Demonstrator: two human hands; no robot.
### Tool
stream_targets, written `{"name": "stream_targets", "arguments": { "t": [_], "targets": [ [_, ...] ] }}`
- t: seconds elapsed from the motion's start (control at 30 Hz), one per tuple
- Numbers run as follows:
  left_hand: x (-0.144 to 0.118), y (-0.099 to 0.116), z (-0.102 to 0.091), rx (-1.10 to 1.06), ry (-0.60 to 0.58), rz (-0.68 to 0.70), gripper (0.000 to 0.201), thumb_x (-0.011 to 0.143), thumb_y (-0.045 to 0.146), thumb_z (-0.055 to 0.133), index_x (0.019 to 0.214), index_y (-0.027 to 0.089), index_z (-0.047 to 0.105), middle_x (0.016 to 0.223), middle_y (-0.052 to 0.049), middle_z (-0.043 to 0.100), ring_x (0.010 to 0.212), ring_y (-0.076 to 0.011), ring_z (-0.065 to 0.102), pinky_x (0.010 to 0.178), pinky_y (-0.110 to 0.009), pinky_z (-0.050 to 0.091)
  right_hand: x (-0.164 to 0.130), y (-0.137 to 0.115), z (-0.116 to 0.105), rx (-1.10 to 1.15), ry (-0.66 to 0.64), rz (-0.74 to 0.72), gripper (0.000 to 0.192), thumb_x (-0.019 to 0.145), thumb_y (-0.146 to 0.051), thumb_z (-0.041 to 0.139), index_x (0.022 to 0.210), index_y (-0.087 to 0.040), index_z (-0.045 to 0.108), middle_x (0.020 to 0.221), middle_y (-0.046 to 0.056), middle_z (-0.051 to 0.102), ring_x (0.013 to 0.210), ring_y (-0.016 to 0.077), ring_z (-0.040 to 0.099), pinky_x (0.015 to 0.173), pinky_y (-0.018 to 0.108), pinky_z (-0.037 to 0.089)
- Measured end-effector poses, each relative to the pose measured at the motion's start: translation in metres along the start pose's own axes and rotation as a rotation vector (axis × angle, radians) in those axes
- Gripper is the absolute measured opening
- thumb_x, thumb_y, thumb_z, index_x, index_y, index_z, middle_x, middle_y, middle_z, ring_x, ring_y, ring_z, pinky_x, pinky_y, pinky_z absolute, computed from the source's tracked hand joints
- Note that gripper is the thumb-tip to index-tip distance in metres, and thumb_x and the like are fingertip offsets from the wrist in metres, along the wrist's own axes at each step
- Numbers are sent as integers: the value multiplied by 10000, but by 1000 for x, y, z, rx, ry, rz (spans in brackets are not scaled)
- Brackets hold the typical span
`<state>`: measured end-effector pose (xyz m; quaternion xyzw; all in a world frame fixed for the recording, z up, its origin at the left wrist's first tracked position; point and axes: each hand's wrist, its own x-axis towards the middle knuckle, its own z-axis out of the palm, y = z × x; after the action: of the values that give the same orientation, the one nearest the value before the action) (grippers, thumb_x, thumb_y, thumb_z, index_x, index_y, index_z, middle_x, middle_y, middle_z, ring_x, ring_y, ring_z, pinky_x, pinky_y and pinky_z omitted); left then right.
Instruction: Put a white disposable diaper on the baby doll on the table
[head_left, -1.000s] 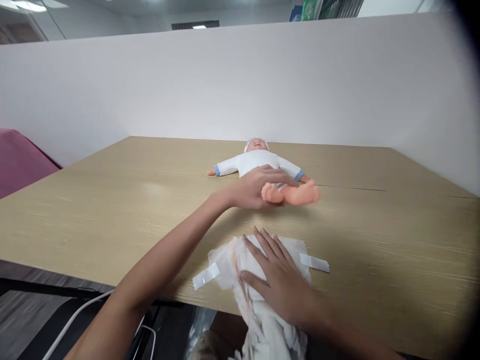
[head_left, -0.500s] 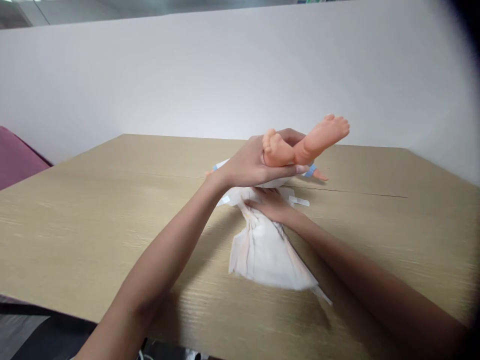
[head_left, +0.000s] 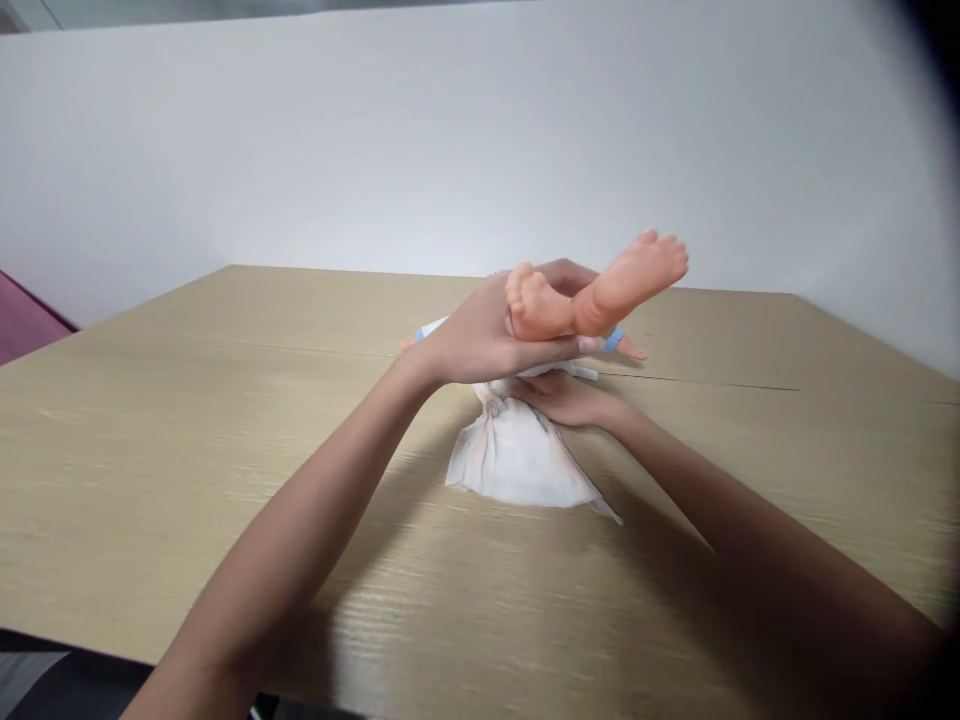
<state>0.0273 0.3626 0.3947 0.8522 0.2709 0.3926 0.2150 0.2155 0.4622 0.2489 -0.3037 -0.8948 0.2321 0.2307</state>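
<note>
- One view only, from a camera on the person's head (nothing to compare it with).
- It faces forward and slightly down across the bench [head_left: 150,420] toward a white wall [head_left: 375,150].
- It sits close: both forearms reach in from the bottom edge, hands mid-frame.

Office-like room: wood-laminate desk [head_left: 225,420], plain white partition [head_left: 375,150] (cubicle style).
</note>
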Motion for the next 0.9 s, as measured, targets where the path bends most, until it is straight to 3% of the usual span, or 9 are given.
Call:
{"name": "stream_targets", "arguments": {
  "t": [0.1, 0.13, 0.23, 0.33, 0.43, 0.53, 0.67, 0.8, 0.9],
  "targets": [
    [-8, 2, 8, 22, -20, -44, 415, 903, 393, 818, 1253, 188, 729, 1266, -86, 737, 1116, -222, 700, 965, -342, 546, -48, -29, -22, 7, -85, 124, 567, 1106, -624, 423, 1166, -220, 817, 1332, 74, 723, 1284, 292, 655, 1094, 422, 537],
    [-12, 2, 11, 28, -31, -72, 441, 895, 404, 825, 1272, 195, 730, 1275, -86, 740, 1114, -221, 701, 966, -345, 548, -63, -41, -27, -7, -16, 219, 571, 1089, -662, 435, 1097, -239, 818, 1233, 70, 753, 1186, 292, 692, 1019, 438, 555],
    [-26, 1, 23, 23, -74, -127, 496, 893, 443, 826, 1329, 228, 727, 1322, -83, 735, 1151, -227, 701, 1005, -368, 555, -93, -72, -31, -85, 326, 341, 624, 917, -732, 696, 1309, -247, 702, 1266, 107, 729, 1149, 354, 698, 911, 481, 580],
    [-42, 0, 31, 10, -107, -82, 519, 900, 432, 828, 1375, 260, 712, 1405, -83, 706, 1268, -243, 671, 1125, -414, 528, -103, -84, -26, -25, 545, 157, 828, 826, -588, 850, 1503, -241, 523, 1467, 118, 633, 1311, 349, 648, 1045, 506, 586],
    [-62, -3, 30, 51, -83, -14, 553, 903, 416, 833, 1415, 276, 678, 1448, -83, 676, 1350, -250, 625, 1193, -441, 495, -106, -78, -24, 41, 444, -120, 655, 957, -373, 734, 1557, -274, 491, 1558, 69, 573, 1436, 248, 592, 1237, 430, 522],
    [-91, -13, 22, 137, -92, -20, 537, 915, 368, 813, 1418, 260, 658, 1411, -86, 679, 1321, -253, 629, 1182, -459, 502, -113, -57, -27, -33, 331, -316, 515, 977, -246, 621, 1491, -257, 585, 1523, 84, 605, 1444, 245, 592, 1288, 426, 485],
    [-136, -36, 12, 244, -170, -2, 404, 937, 308, 773, 1323, 232, 681, 1419, -104, 677, 1400, -276, 594, 1239, -500, 467, -129, -19, -29, -136, 237, -464, 441, 997, -181, 469, 1380, -275, 666, 1495, 46, 632, 1476, 231, 569, 1241, 445, 496],
    [-160, -53, 9, 279, -267, 1, 556, 937, 349, 774, 1461, 250, 616, 1561, -129, 597, 1563, -317, 464, 1299, -562, 419, -137, 4, -26, -364, 104, -577, 459, 1029, -125, 429, 1425, -258, 617, 1577, 37, 564, 1565, 201, 466, 1279, 443, 422],
    [-161, -55, 7, 283, -305, -19, 649, 903, 380, 805, 1506, 267, 593, 1600, -120, 569, 1587, -329, 435, 1312, -584, 417, -136, 3, -25, -415, 114, -579, 419, 1062, -113, 449, 1417, -258, 618, 1573, 38, 569, 1565, 187, 464, 1248, 415, 439]
  ]
}}
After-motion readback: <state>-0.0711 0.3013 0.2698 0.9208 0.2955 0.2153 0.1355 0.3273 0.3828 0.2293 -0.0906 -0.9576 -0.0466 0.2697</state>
